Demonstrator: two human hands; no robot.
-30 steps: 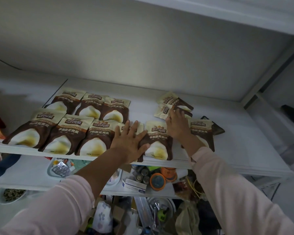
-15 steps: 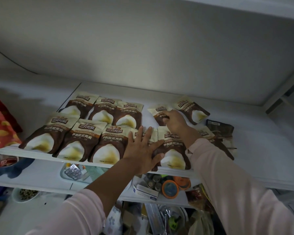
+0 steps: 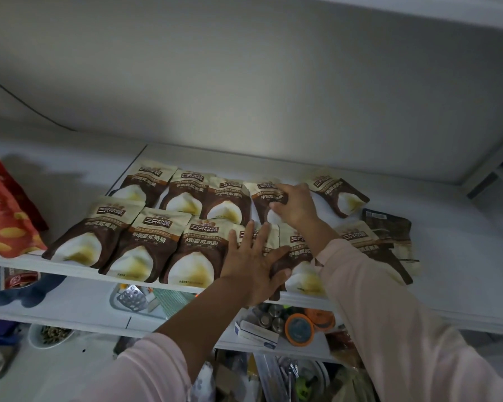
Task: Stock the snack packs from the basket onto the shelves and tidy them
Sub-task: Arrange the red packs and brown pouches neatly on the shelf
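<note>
Several brown-and-cream snack packs [image 3: 145, 245] lie flat in two rows on the white shelf [image 3: 453, 285]. My left hand [image 3: 253, 265] rests flat with spread fingers on a front-row pack [image 3: 299, 271] near the shelf edge. My right hand [image 3: 296, 207] reaches further back and holds a back-row pack [image 3: 266, 192], its fingers curled over the pack's lower part. Another pack [image 3: 339, 192] lies tilted to the right of it. More packs [image 3: 369, 242] lie at the right, partly under my right arm, one face down [image 3: 386, 224].
Red snack bags [image 3: 3, 216] stand at the shelf's left end. Bare shelf lies to the right of the packs. The lower shelf holds a tray [image 3: 134, 300], small cans, orange-lidded jars [image 3: 299, 329] and a box [image 3: 256, 332].
My right hand has slid a back-row pack leftward into line with the back row. My left hand stays pressed on the front pack. The view shifted left.
</note>
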